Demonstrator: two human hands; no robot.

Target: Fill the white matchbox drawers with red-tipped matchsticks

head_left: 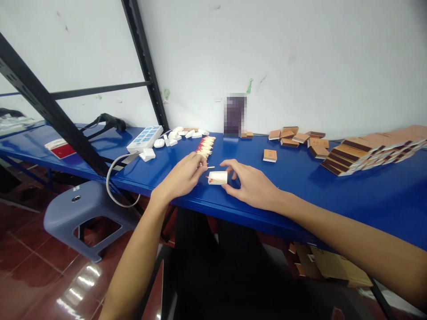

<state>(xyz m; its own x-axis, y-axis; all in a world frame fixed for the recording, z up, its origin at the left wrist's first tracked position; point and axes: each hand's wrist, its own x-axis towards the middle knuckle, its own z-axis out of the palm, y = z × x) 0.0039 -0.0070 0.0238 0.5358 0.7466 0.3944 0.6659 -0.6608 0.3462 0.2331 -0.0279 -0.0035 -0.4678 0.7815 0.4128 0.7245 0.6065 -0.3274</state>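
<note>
1. Fingers of the left hand (188, 173), in the head view, are closed in a pinch on one match (211, 167); its pale stick pokes out to the right, and its head cannot be seen.
2. Right hand (255, 184): thumb and forefinger stand well apart in a loose curve around the right end of a small white tray (223, 175). Whether they touch it, I cannot tell.
3. That tray sits on the blue counter (243, 151), near its front edge, just right of the left fingertips and a little closer to the person than the match. Tray and match both run roughly left to right, nearly parallel. The right hand is nearer the tray.
4. Inside the tray lie a few matches, red heads to the left. A pile of matches (207, 146) lies beyond the left hand, heads also to the left.
5. Writing: dark print marks the lone matchbox (270, 155), too small to read. Lettering on the red-and-white packet (63, 149) at far left is likewise unreadable. No brand can be made out.
</note>
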